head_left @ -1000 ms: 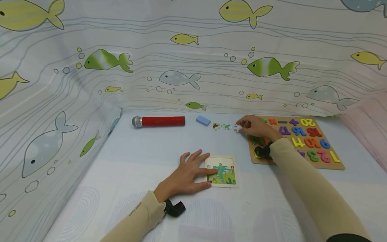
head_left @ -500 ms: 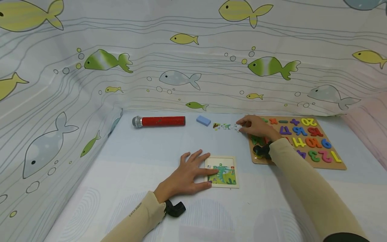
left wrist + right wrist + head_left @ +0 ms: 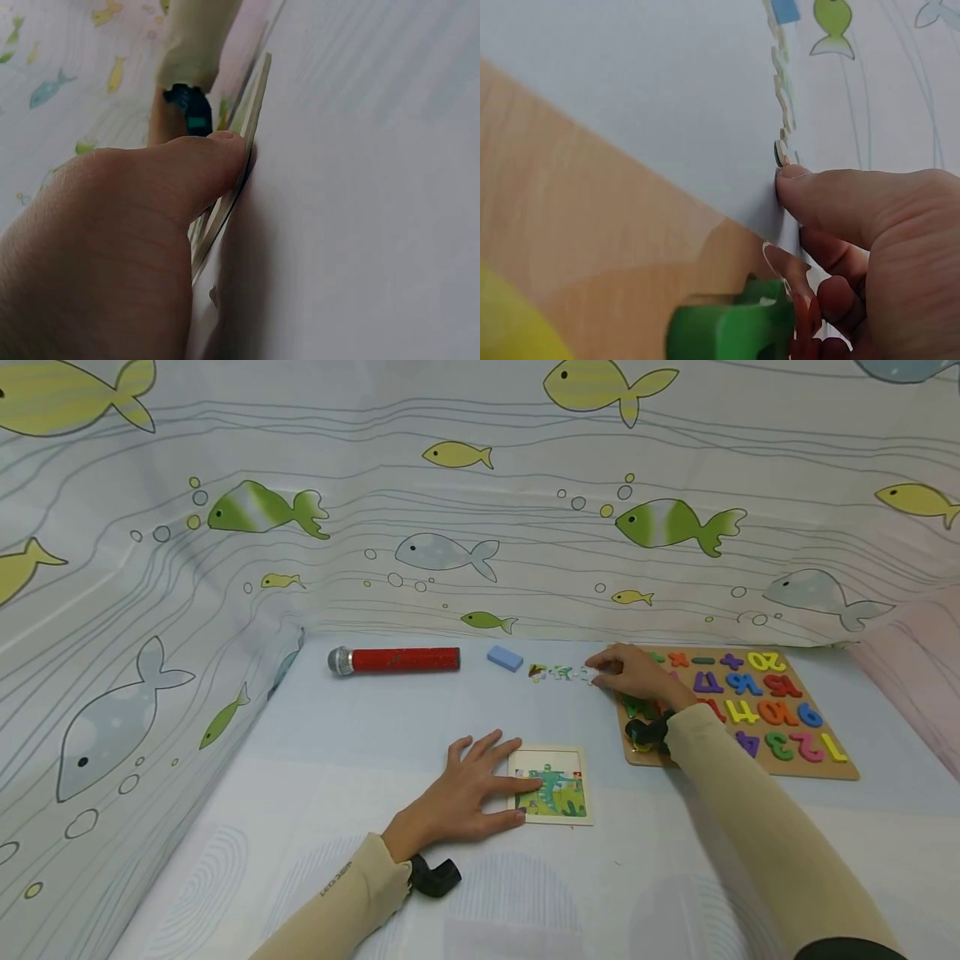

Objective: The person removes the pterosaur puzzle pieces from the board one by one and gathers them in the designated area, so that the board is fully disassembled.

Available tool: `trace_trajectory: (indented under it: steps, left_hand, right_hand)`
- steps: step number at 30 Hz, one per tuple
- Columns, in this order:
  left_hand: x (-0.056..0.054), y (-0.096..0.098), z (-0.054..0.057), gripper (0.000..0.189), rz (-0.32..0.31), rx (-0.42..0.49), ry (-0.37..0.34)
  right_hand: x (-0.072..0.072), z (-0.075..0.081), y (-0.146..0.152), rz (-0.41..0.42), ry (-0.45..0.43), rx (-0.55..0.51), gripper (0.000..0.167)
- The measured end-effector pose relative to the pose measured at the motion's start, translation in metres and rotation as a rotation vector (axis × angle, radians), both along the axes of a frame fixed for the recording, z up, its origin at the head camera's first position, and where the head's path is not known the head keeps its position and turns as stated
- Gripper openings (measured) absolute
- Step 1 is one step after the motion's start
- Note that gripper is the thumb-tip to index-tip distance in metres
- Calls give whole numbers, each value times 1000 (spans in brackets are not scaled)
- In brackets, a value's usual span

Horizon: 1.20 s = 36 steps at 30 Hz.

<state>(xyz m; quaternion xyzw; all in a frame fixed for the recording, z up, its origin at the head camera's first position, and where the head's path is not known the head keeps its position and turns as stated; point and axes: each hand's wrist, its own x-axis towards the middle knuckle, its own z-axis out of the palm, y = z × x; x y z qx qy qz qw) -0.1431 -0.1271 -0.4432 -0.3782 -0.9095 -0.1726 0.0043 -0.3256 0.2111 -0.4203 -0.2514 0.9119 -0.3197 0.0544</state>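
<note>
My left hand lies with spread, straight fingers on the left side of a small framed jigsaw puzzle showing a green crocodile. In the left wrist view, the left thumb rests at the wooden frame's edge. Farther back, my right hand reaches over the corner of a number board to a row of loose puzzle pieces. Its thumb and index finger pinch the end puzzle piece, which the fingertips partly hide.
A brown number board with colourful raised numbers and signs lies under the right forearm. Left of the pieces are a blue block and a red microphone. A fish-patterned cloth rises behind the table.
The right thumb and index finger have drawn slightly closer at the end puzzle piece. My left hand and the framed puzzle have stayed in place.
</note>
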Motion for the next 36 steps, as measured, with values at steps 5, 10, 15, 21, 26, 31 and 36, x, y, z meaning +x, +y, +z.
trace_trajectory:
  steps: [5, 10, 15, 21, 26, 31, 36]
  left_hand:
    - [1, 1, 0, 49, 0, -6, -8]
    - [2, 1, -2, 48, 0, -4, -12]
    - [3, 1, -3, 48, -7, 9, -10]
    - [3, 2, -2, 48, -11, 15, -15]
    - [2, 3, -2, 48, -15, 23, -17]
    - [0, 2, -2, 48, -15, 19, -7]
    - [-2, 1, -1, 47, 2, -5, 9]
  right_hand:
    - [2, -2, 1, 1, 2, 5, 35]
    - [3, -4, 2, -13, -22, 6, 34]
    - [3, -5, 2, -12, -15, 3, 34]
    - [6, -5, 2, 5, 19, -19, 34]
    - [9, -7, 5, -32, -4, -68, 37]
    - [14, -8, 7, -156, 2, -172, 36]
    - [25, -5, 3, -204, 52, -247, 34]
